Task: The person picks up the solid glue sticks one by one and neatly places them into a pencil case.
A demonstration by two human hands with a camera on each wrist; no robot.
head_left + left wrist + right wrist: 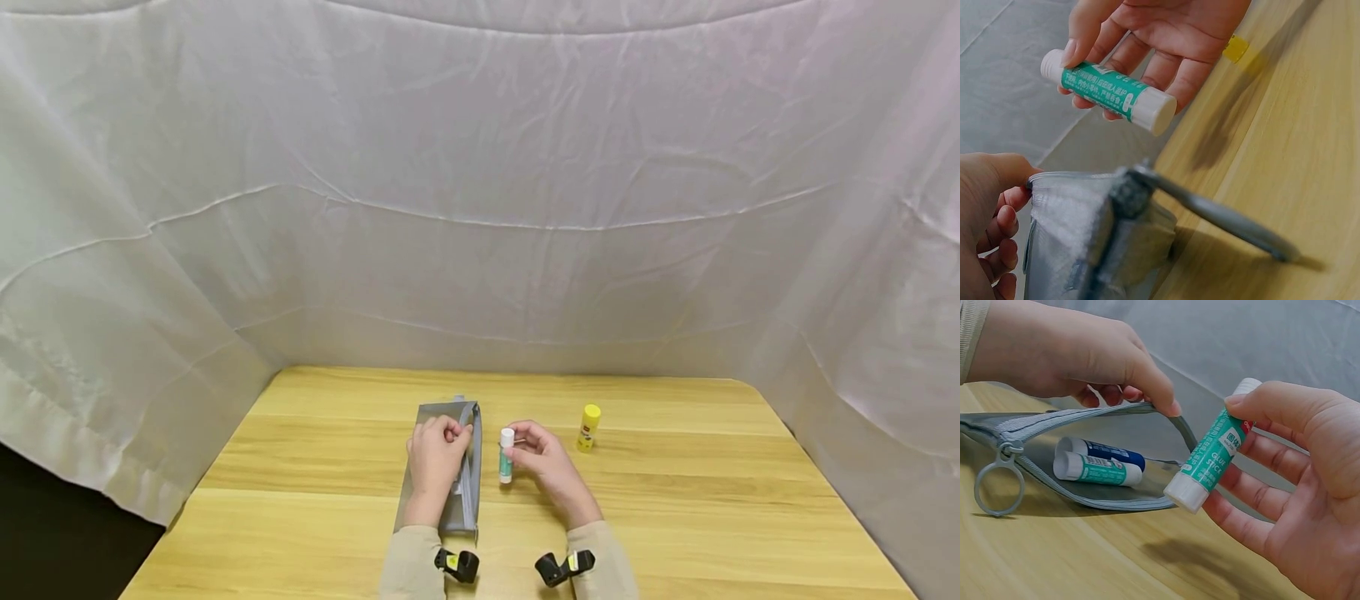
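Observation:
My right hand (553, 467) pinches a green-and-white glue stick (1210, 453) between thumb and fingers, raised over the wood beside the pouch's mouth. With thumb and fingers, my left hand (437, 458) grips the upper edge of a grey zip pouch (468, 500), lifting it so the mouth gapes. Inside the pouch lie another green-and-white glue stick (1102, 470) and a dark blue one (1116, 454), side by side, as the right wrist view shows. A ring-shaped zipper pull (999, 487) hangs at the near end of the opening.
A yellow glue stick (588, 427) stands upright on the wooden table (675, 500), right of my right hand. Pale grey curtains (525, 275) surround the table at the back and sides. A black band camera (562, 569) sits on each wrist.

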